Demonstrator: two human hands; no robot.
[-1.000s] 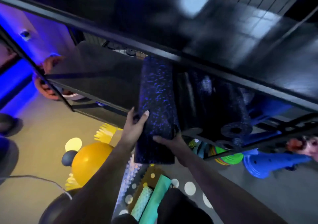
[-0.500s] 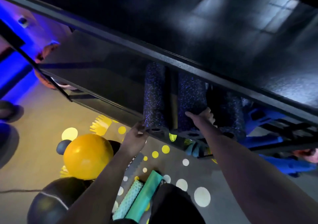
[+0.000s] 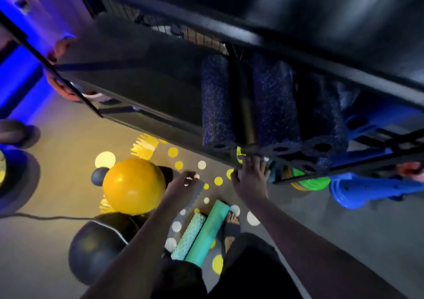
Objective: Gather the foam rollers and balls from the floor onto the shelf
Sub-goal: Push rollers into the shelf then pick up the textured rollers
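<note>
Three dark blue-speckled foam rollers lie side by side on the black shelf: one on the left, one in the middle, one on the right. My right hand hangs just below the shelf's front edge, fingers relaxed, holding nothing. My left hand is lower and to the left, loosely curled and empty. On the floor lie a smooth teal roller, a bumpy mint roller, a yellow ball, a large black ball and a small dark ball.
Blue cone-shaped gear and coloured discs sit under the shelf at right. A cable runs across the floor at left. Dark round objects stand at the far left. My foot is beside the teal roller.
The speckled roller that both hands held went onto the shelf beside the others. Both hands let go and dropped below the shelf edge.
</note>
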